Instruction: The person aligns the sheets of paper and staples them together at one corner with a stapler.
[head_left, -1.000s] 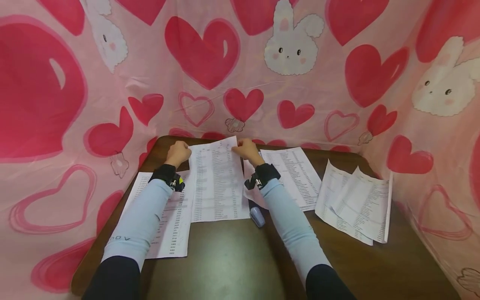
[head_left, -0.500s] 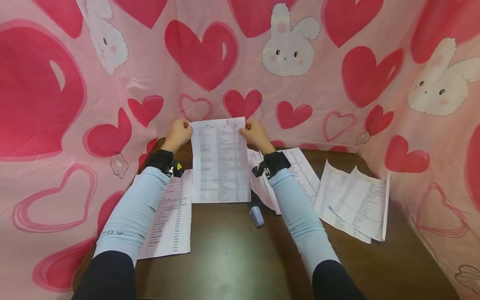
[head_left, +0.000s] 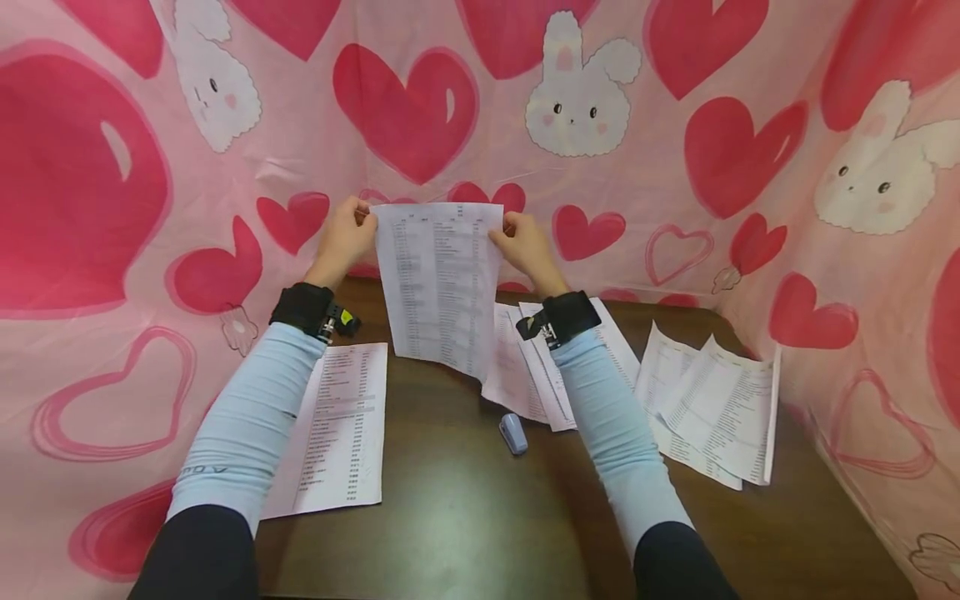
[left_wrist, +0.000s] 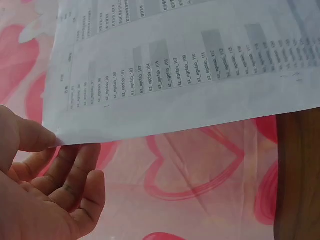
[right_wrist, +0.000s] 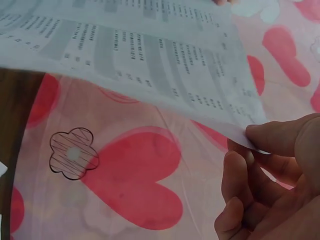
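Note:
A printed sheet of paper (head_left: pixel 438 283) hangs upright between my two hands, above the back of the table. My left hand (head_left: pixel 347 237) pinches its top left corner; in the left wrist view the thumb lies on the printed face and the fingers (left_wrist: pixel 75 170) curl behind. At the top right corner my right hand (head_left: pixel 527 248) pinches the sheet between thumb and fingers, seen closely in the right wrist view (right_wrist: pixel 275 170). Columns of small text with grey bands cover the paper (left_wrist: pixel 165 70). Its lower edge bows slightly and overlaps other sheets at the right.
A printed sheet (head_left: pixel 337 433) lies at the left, partly under my left forearm. More papers (head_left: pixel 517 367) lie behind my right wrist, and curled sheets (head_left: pixel 712 408) rest farther right. A small lilac stapler (head_left: pixel 513 433) sits mid-table (head_left: pixel 450 517). Pink heart-patterned cloth (head_left: pixel 660 50) hangs around the table.
Both hands have raised the sheet from the table, up and toward the back cloth, so it now hangs upright. The stapler and the papers underneath have come into fuller view.

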